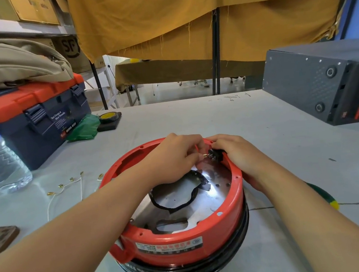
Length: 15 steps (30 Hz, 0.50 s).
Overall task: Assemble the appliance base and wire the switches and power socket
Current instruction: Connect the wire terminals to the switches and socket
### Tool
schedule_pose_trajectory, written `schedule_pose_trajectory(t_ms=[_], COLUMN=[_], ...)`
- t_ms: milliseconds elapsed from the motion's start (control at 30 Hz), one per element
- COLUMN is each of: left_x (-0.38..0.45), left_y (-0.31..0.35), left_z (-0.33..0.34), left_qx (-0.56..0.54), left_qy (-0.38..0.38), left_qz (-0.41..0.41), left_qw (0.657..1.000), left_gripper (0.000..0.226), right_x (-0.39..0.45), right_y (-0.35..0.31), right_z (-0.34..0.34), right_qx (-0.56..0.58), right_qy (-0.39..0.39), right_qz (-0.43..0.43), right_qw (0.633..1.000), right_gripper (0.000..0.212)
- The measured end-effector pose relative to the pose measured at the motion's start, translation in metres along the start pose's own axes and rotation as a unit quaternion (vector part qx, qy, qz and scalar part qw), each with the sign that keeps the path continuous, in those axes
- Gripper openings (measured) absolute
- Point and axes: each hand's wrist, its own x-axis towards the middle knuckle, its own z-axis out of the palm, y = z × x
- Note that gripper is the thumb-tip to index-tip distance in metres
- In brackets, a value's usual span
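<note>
Switch (214, 154) half hidden under the right hand (238, 152); label (169, 245) print too small to read.

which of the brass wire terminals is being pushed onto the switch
The terminal pinched in the left hand, at the black switch; the other terminals lie loose on the table.

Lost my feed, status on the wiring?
Left hand pinching connector at switch. Right hand steadying red base. Nothing blocking.

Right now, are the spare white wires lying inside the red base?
No, the white wires lie on the table to the left of the red base, outside its rim.
</note>
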Motion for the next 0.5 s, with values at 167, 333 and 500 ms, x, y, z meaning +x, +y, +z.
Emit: schedule_pose_trajectory(t_ms=[167,333,500], left_x=[-0.0006,-0.0002,-0.0008], left_y=[0.0025,0.0055,0.0072], left_z=[0.0011,0.0017,0.0031], left_qx=[0.006,0.013,0.022], left_qy=[0.01,0.01,0.022], left_qz=[0.002,-0.001,-0.012], left_qw=[1.0,1.0,0.999], left_gripper=[0.006,0.008,0.006], right_x=[0.0009,0.001,0.0011], right_y=[0.0006,0.0008,0.0009], right_z=[0.0005,0.0007,0.0012], right_qx=[0.004,0.005,-0.002], right_qy=[-0.002,-0.001,0.002], right_qz=[-0.003,-0.005,-0.004], right_qw=[1.0,1.0,1.0], right_gripper=[0.031,0.03,0.029])
